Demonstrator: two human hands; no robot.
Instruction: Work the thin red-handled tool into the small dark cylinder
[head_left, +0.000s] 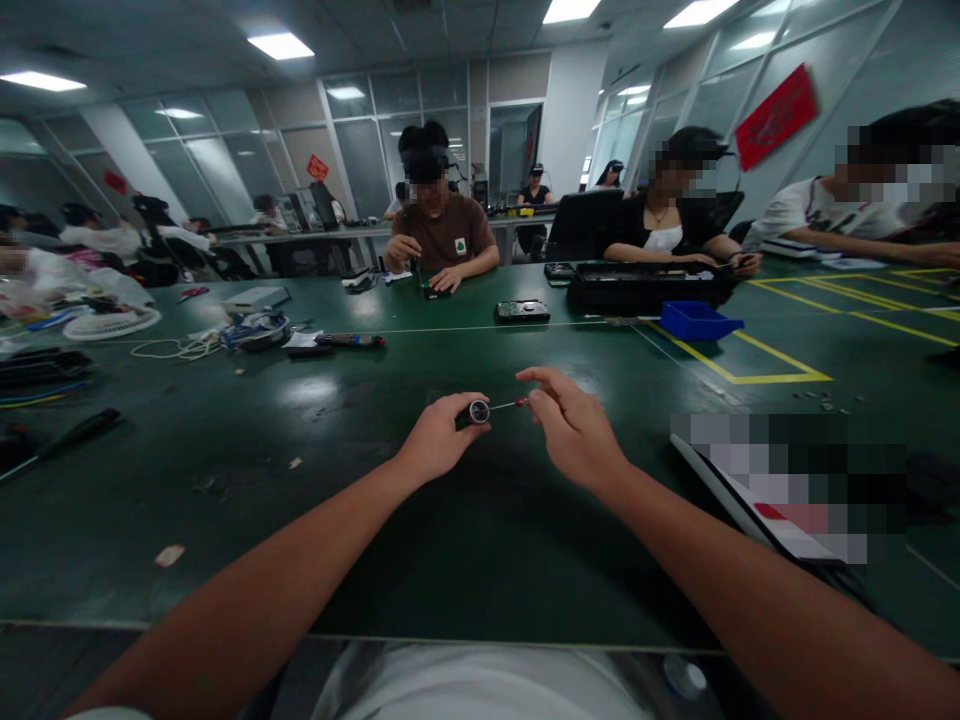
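Dark green table (465,560) all round, and on it yellow taped lines (780,360) boxing in a bright blue bin (699,320), a black tray (645,285) behind that bin, a red banner (776,115) on the wall above, brown T-shirt (442,232) across the table.

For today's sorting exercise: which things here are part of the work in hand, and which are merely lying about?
In hand:
left hand gripping a screwdriver handle
right hand pinching its thin bit

Lying about:
blue tray
black screwdriver
coiled cable
small circuit board
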